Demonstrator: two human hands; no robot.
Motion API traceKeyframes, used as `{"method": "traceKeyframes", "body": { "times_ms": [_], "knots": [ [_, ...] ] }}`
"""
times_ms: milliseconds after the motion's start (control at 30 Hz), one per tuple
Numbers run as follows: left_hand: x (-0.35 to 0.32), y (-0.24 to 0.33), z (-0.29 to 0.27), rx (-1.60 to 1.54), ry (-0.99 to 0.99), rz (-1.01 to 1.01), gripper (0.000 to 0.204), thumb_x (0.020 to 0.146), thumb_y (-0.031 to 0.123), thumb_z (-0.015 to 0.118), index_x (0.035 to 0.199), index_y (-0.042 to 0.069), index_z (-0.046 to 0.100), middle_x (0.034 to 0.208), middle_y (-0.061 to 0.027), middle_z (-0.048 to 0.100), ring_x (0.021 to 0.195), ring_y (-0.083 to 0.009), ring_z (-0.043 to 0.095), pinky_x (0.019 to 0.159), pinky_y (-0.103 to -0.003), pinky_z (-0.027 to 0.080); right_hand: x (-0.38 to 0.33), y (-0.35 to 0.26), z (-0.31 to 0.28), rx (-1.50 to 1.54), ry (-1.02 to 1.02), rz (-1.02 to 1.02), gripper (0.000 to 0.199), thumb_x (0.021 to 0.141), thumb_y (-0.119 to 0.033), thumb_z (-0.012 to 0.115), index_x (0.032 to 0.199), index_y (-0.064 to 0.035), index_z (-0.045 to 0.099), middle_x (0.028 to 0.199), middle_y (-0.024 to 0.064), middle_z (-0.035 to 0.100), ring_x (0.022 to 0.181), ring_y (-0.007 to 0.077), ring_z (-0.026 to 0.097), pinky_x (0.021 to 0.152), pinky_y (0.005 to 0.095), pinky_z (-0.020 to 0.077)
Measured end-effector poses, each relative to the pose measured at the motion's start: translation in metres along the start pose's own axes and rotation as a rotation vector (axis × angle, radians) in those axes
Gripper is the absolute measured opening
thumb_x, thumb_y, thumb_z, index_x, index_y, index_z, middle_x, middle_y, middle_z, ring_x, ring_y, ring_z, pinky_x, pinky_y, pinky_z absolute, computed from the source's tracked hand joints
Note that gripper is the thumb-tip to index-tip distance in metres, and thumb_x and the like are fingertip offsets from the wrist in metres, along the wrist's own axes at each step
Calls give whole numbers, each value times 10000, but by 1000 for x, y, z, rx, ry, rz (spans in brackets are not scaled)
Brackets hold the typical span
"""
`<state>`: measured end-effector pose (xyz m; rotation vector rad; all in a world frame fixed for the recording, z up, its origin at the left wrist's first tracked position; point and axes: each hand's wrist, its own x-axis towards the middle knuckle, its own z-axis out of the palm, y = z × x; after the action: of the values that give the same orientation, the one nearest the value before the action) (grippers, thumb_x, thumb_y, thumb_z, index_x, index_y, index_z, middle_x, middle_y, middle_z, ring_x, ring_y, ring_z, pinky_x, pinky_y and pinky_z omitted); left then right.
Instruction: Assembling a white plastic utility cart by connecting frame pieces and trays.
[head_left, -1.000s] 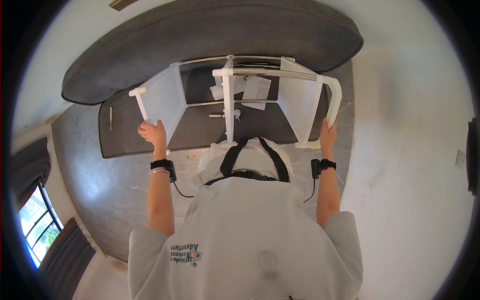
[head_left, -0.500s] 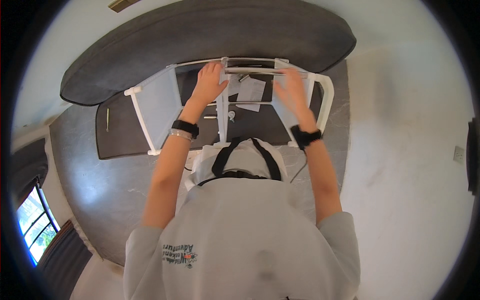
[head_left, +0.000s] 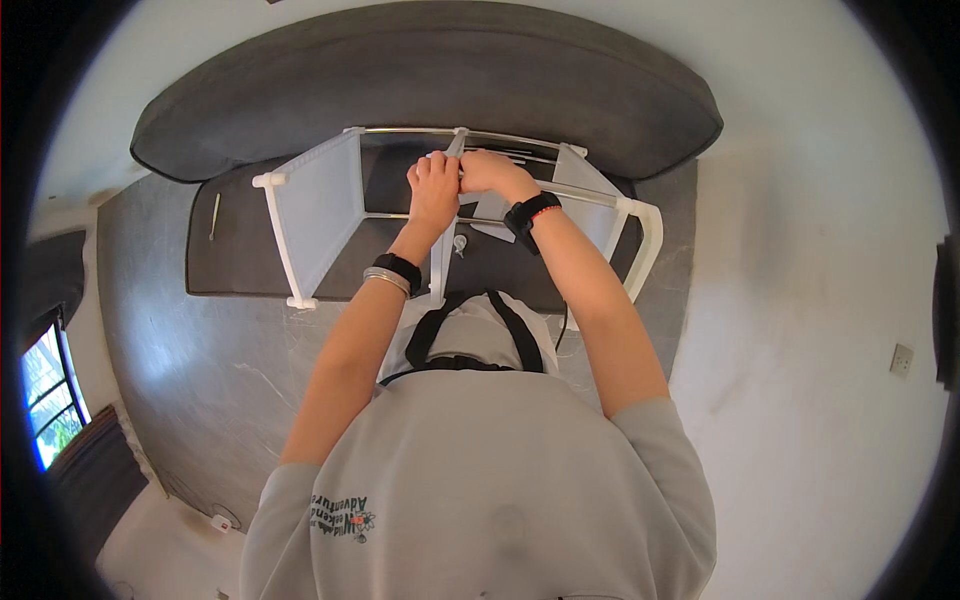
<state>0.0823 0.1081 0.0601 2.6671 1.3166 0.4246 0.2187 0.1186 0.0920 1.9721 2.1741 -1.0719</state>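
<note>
Left hand (head_left: 434, 192) and right hand (head_left: 494, 173) have come together inside the sofa's (head_left: 235, 262) front edge; left fingers clamp the rack (head_left: 320, 215), right fingers I cannot tell.

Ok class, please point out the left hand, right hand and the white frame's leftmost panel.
Left hand (head_left: 435, 190): head view, back of the hand.
Right hand (head_left: 491, 172): head view, back of the hand.
Leftmost panel (head_left: 318, 212): head view, middle of its face.
</note>
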Motion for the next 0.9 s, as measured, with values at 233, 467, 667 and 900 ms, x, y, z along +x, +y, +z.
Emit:
{"method": "traceKeyframes", "body": {
  "times_ms": [233, 467, 667, 900],
  "knots": [
    [-1, 2, -8, -4, -67, -22, 372, 652, 102, 656, 980, 98, 480, 995, -74, 440, 995, -260, 427, 874, -438, 329, 20, 9, 5, 238, -391, 148, 194, 661, -181, 589, 557, -26, 534, 503, 70, 507, 443, 182, 473, 428, 324, 347],
    [-4, -1, -7, -10, -59, -21, 349, 662, 42, 590, 986, 95, 473, 982, -83, 425, 953, -280, 426, 821, -431, 352, 10, 0, 5, 220, -323, 80, 209, 686, -186, 575, 591, -5, 533, 508, 95, 528, 448, 201, 511, 435, 327, 395],
    [-4, -4, -8, -44, -58, -11, 348, 683, 9, 542, 1011, 92, 462, 980, -86, 425, 941, -290, 431, 799, -432, 372, 1, -5, 18, -45, 0, 73, 290, 724, -266, 546, 881, -45, 649, 833, 153, 648, 777, 312, 629, 667, 391, 501],
    [-6, -7, -11, -67, -40, 14, 337, 687, -5, 522, 1006, 86, 463, 974, -86, 427, 924, -291, 434, 778, -434, 379, -15, -16, 18, -61, 138, 104, 230, 760, -240, 525, 858, -87, 665, 845, 154, 648, 797, 318, 630, 689, 416, 501]
  ]
}}
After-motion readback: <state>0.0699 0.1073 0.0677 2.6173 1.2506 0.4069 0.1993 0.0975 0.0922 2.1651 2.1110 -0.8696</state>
